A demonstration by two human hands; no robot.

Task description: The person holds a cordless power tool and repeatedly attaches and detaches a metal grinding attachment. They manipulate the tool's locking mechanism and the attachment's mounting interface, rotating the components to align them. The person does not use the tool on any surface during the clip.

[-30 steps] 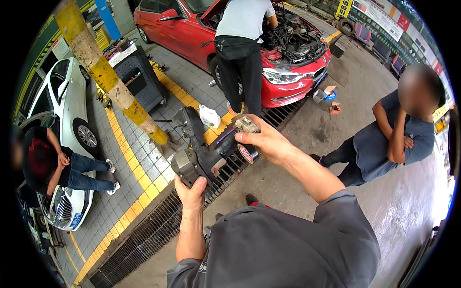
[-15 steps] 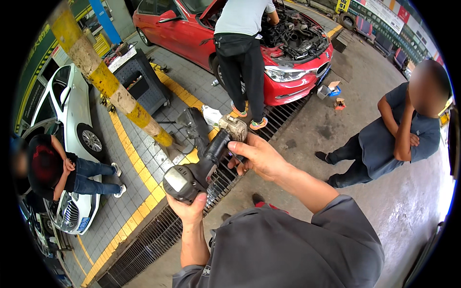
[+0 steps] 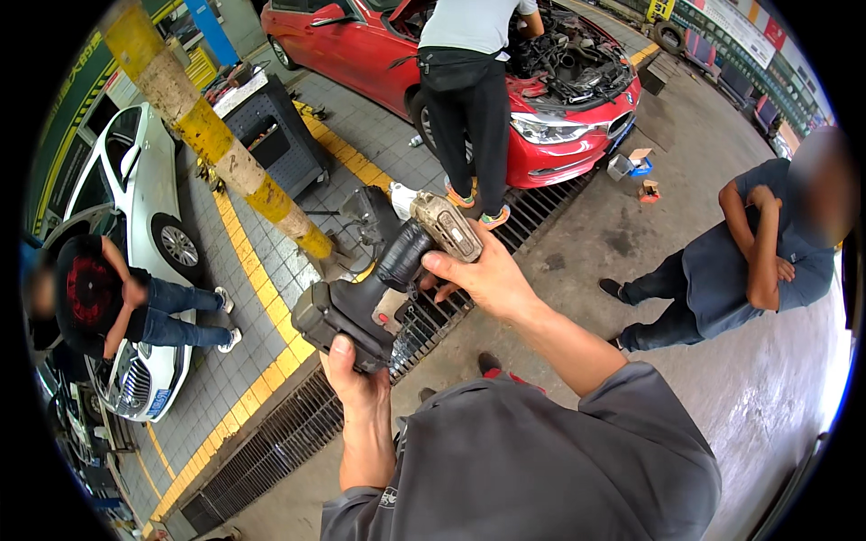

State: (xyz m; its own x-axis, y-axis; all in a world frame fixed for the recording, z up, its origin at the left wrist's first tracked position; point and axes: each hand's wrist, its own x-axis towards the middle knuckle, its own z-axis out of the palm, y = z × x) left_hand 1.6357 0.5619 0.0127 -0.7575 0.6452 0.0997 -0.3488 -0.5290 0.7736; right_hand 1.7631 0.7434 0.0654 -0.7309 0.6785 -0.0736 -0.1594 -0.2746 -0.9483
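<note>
Both my hands hold what looks like a worn cordless power tool, its exact kind unclear. A black-wrapped grip (image 3: pixel 405 256) joins a bulky black block (image 3: pixel 341 326) at the lower left to a scuffed grey block (image 3: pixel 446 225) at the upper right. My left hand (image 3: pixel 356 379) clasps the black block from below, thumb on its near edge. Around the grey block's near side curls my right hand (image 3: pixel 492 278), its thumb by the grip; some of its fingers are hidden. The tool is tilted above a floor grate.
Beyond the grate (image 3: pixel 271 460) a person leans into a red car's (image 3: pixel 564 162) open engine bay. A striped post (image 3: pixel 216 144), a tool cart (image 3: pixel 275 135) and a white car (image 3: pixel 135 180) stand left. Two people stand at the sides, one left, one right. Small boxes (image 3: pixel 640 162) lie right.
The tool has turned in my hands, so the pale panel on the black block is out of sight and more of the grey block's broad face shows. Both hands keep hold.
</note>
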